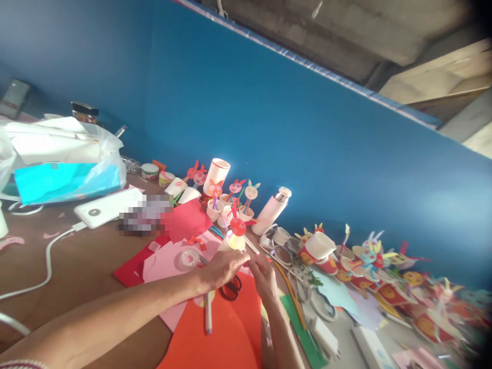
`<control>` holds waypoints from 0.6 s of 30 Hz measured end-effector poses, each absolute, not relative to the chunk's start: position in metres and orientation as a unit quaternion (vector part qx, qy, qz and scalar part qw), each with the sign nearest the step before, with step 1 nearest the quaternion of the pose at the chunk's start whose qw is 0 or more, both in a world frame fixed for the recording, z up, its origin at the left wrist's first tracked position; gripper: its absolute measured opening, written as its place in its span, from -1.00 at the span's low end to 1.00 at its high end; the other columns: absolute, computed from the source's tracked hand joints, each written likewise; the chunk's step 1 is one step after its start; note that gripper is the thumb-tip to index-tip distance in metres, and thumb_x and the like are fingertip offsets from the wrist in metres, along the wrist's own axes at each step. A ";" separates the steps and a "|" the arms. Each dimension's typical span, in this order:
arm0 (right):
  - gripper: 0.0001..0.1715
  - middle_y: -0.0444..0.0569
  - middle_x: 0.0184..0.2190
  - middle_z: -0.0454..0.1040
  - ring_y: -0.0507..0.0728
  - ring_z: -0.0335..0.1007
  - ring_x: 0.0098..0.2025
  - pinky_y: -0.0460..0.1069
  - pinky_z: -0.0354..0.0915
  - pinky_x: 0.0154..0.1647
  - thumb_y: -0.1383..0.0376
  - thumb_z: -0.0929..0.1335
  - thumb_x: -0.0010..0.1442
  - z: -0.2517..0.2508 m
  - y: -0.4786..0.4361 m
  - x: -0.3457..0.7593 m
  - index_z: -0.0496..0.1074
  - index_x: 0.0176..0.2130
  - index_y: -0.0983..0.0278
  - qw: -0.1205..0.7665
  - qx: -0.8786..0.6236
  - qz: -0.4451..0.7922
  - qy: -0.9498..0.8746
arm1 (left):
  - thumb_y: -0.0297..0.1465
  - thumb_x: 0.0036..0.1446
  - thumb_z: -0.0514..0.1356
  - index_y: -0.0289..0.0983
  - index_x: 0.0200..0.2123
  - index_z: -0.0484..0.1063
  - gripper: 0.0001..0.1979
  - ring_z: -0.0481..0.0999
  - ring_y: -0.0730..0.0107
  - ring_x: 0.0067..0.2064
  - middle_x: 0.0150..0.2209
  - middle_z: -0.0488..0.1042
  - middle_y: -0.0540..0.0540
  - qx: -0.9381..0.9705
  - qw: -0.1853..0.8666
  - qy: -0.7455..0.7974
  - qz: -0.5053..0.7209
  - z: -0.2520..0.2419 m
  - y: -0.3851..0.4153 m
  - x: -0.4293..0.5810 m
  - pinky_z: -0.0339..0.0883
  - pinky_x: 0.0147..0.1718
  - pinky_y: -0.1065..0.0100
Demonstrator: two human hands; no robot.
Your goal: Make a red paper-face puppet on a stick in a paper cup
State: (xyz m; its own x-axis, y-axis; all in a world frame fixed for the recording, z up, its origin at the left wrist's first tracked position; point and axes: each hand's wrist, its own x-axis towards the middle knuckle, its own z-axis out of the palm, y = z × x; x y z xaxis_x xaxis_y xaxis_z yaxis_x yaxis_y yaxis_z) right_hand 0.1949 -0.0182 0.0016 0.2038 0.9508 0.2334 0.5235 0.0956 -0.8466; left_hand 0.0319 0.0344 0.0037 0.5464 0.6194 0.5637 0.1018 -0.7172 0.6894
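Note:
My left hand [226,267] and my right hand [263,272] come together over the paper, fingertips pinched and touching. Whatever small thing is between them is too small to make out. Just behind my left hand stands a paper cup [231,242] with a red paper animal head [238,226] with long ears above it. Black-handled scissors [231,290] lie partly under my left hand, on an orange-red sheet [226,338]. To their left is a light-coloured marker [208,313]. A tape roll [188,260] rests on pink paper [165,266] beside my left wrist.
Several cups with paper animals [251,192], a tall cup stack [217,174] and a white thermos [271,210] stand along the blue wall. More crafted cups [369,261] crowd the right. A white power bank [109,207] and a plastic bag [111,148] lie left.

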 end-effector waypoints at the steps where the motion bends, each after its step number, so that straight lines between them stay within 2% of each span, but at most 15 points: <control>1: -0.68 -0.04 -0.08 0.40 0.15 0.40 -0.14 0.09 0.37 -0.17 0.21 0.30 0.22 0.000 -0.017 0.196 0.36 -0.07 0.32 0.451 -0.634 0.241 -0.580 | -0.37 0.20 0.00 -0.22 -0.33 0.42 -0.79 0.43 0.37 -0.27 -0.36 0.46 -0.02 0.834 0.298 0.209 0.415 0.004 0.035 0.032 0.28 -0.22 0.42; 9: -0.68 -0.03 -0.05 0.39 0.16 0.39 -0.12 0.09 0.36 -0.15 0.21 0.29 0.23 -0.004 -0.014 0.199 0.35 -0.05 0.31 0.455 -0.639 0.272 -0.558 | -0.44 0.24 -0.08 -0.25 -0.17 0.40 -0.73 0.43 0.36 -0.17 -0.25 0.46 -0.09 0.887 0.233 0.168 0.362 0.003 0.038 0.031 0.29 -0.13 0.38; 11: -0.74 -0.05 -0.14 0.45 0.14 0.41 -0.17 0.06 0.36 -0.17 0.17 0.30 0.21 -0.003 -0.015 0.199 0.42 -0.14 0.24 0.460 -0.636 0.277 -0.555 | -0.45 0.25 -0.08 -0.25 -0.14 0.39 -0.73 0.43 0.36 -0.16 -0.24 0.46 -0.09 0.891 0.222 0.168 0.358 0.002 0.038 0.031 0.29 -0.13 0.38; 15: -0.80 -0.02 -0.44 0.54 0.21 0.44 -0.30 0.05 0.33 -0.29 0.09 0.35 0.06 -0.001 -0.015 0.199 0.53 -0.47 0.07 0.475 -0.630 0.282 -0.545 | -0.45 0.25 -0.08 -0.24 -0.10 0.37 -0.72 0.43 0.36 -0.15 -0.22 0.46 -0.09 0.896 0.206 0.171 0.355 -0.001 0.039 0.031 0.29 -0.14 0.40; 18: -0.76 0.00 -0.55 0.53 0.27 0.44 -0.36 0.11 0.30 -0.34 0.06 0.36 -0.03 0.000 -0.013 0.196 0.53 -0.55 0.11 0.490 -0.627 0.281 -0.536 | -0.45 0.26 -0.09 -0.23 -0.07 0.35 -0.72 0.44 0.37 -0.15 -0.21 0.46 -0.09 0.897 0.197 0.173 0.356 -0.004 0.040 0.031 0.30 -0.16 0.42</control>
State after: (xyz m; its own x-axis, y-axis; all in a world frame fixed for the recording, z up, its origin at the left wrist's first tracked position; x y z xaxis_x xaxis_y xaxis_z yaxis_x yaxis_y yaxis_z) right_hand 0.1961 -0.0132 -0.0001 0.2681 0.9478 0.1726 0.3965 0.0547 -0.9164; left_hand 0.0307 0.0399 -0.0038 0.6874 0.4499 0.5701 0.1699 -0.8628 0.4761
